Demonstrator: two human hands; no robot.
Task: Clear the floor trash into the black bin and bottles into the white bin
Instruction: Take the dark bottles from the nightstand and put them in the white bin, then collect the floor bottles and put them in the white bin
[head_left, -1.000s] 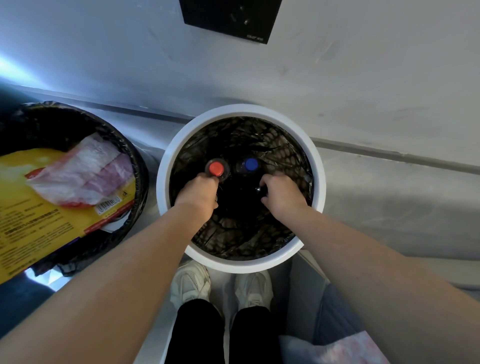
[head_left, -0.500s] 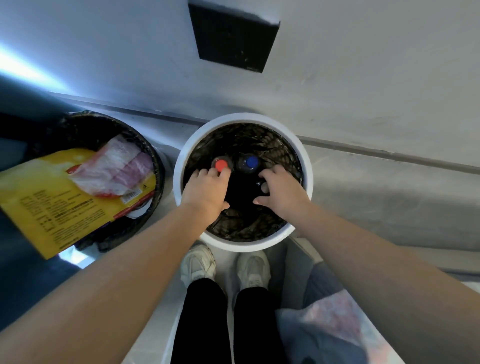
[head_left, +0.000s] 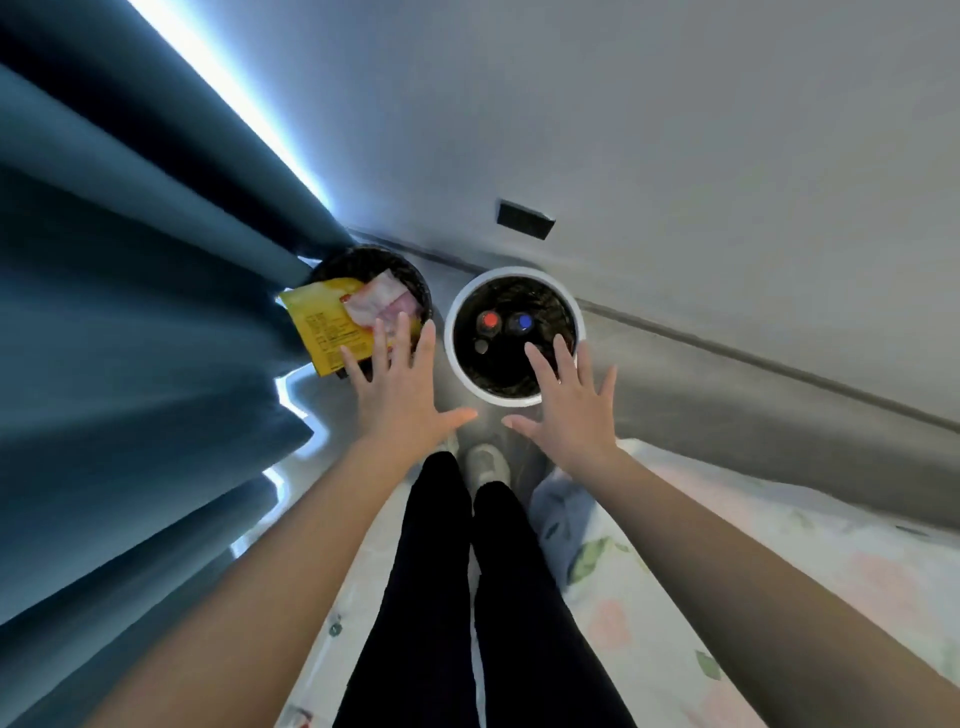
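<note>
Left hand: the left hand (head_left: 400, 395) is out in front, palm down, fingers (head_left: 400, 332) straight and fanned wide, nothing in them.
Right hand: same on the other side. The right hand (head_left: 571, 410) is flat and bare, its fingers (head_left: 563, 353) spread apart, the thumb pointing in toward the left thumb.
Where the hands sit: the left fingertips overlap the near edge of the black bin (head_left: 358, 262) and the corner of the yellow packet (head_left: 322, 325). The right fingertips cross the near right rim of the white bin (head_left: 511, 271). Whether either hand touches anything, I can't tell.
White bin: it stands on the grey floor (head_left: 675, 374) by the wall (head_left: 675, 130), with a dark liner. Inside stand a red-capped bottle (head_left: 489, 320) and a blue-capped bottle (head_left: 524, 322) side by side, caps up. A small greyish cap (head_left: 481, 345) shows just below the red one.
Black bin: just left of the white bin and apart from it. The yellow packet pokes out over its near-left rim, and a pink-and-white wrapper (head_left: 382, 304) lies on top.
Surroundings: a teal curtain (head_left: 130, 312) fills the left, with bright light along its edge. There is a dark plate (head_left: 524, 219) on the wall above the bins.
Underfoot: black trouser legs (head_left: 431, 571), a pale shoe (head_left: 488, 465) and floral bedding (head_left: 779, 571) at right.
</note>
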